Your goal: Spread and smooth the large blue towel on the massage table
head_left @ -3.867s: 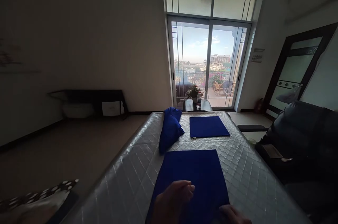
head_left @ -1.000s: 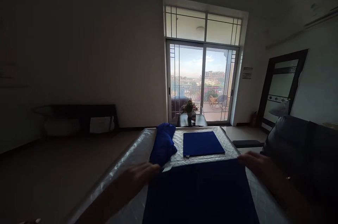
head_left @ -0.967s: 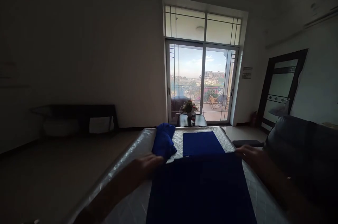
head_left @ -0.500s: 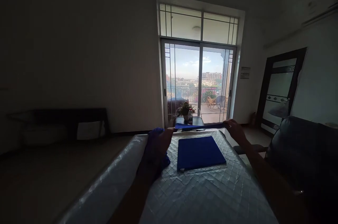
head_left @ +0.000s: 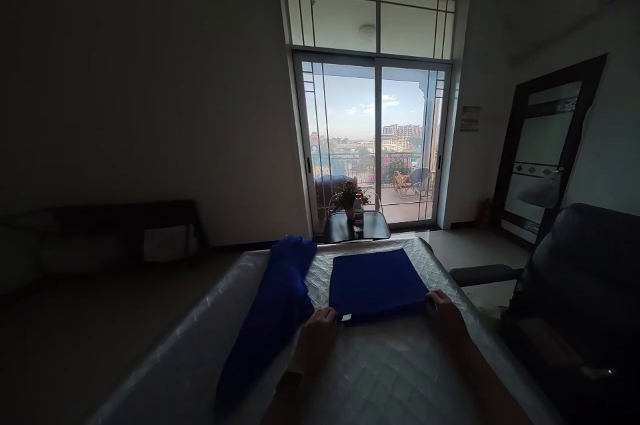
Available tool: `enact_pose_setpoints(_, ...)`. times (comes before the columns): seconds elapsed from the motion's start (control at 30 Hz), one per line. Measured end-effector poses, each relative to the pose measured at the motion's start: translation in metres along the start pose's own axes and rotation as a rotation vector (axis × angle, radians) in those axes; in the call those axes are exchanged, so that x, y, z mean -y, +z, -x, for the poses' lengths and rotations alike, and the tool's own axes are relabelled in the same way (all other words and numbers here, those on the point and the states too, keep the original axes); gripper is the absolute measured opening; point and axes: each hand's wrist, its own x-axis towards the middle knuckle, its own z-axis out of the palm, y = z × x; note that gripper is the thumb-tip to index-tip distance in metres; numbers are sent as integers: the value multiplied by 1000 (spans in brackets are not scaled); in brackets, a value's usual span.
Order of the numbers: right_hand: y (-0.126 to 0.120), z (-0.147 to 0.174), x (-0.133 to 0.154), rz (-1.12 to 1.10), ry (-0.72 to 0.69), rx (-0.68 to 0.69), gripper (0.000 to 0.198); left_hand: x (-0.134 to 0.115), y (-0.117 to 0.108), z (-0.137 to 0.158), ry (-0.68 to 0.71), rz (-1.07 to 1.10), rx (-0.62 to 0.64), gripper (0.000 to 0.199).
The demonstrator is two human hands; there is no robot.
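Note:
A folded square of blue cloth (head_left: 379, 281) lies on the quilted silver-grey cover, with a small white tag at its front edge. At its front left corner is my left hand (head_left: 319, 335), fingers curled closed against the edge. My right hand (head_left: 444, 317) pinches the front right corner, thumb and fingers together. A second blue cloth (head_left: 273, 311), loose and rumpled, stretches along the left side of the cover, right beside my left hand. The undersides of both grips are hidden.
The quilted cover (head_left: 380, 371) spreads over the surface before me. Beyond its far edge stands a small dark table (head_left: 333, 230) with a bottle (head_left: 359, 211) and a potted plant (head_left: 347, 196). A dark armchair (head_left: 575, 285) stands on the right. Glass sliding doors (head_left: 345, 118) are behind.
Both hands have let go of the blue cloth stretched between them and come back nearer to me, to the folded cloth's front corners. The loose cloth now lies at the left.

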Motion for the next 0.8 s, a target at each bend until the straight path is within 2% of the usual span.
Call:
enact_pose_setpoints(0.37,0,-3,-12,69,-14,27,27,-10,-8,3,33,-43,-21,11)
enact_pose_setpoints(0.47,0,-2,-7,145,-33,-18,23,-12,-3,1,57,-32,-71,19)
enact_pose_setpoints(0.6,7,-2,3,192,-100,-61,29,-16,14,-4,228,-11,-128,39)
enact_pose_setpoints(0.7,15,-2,7,168,-167,31,40,-15,28,-7,305,4,18,49)
enact_pose_setpoints(0.8,23,-1,5,129,-175,164,47,-14,31,-7,240,34,214,57)
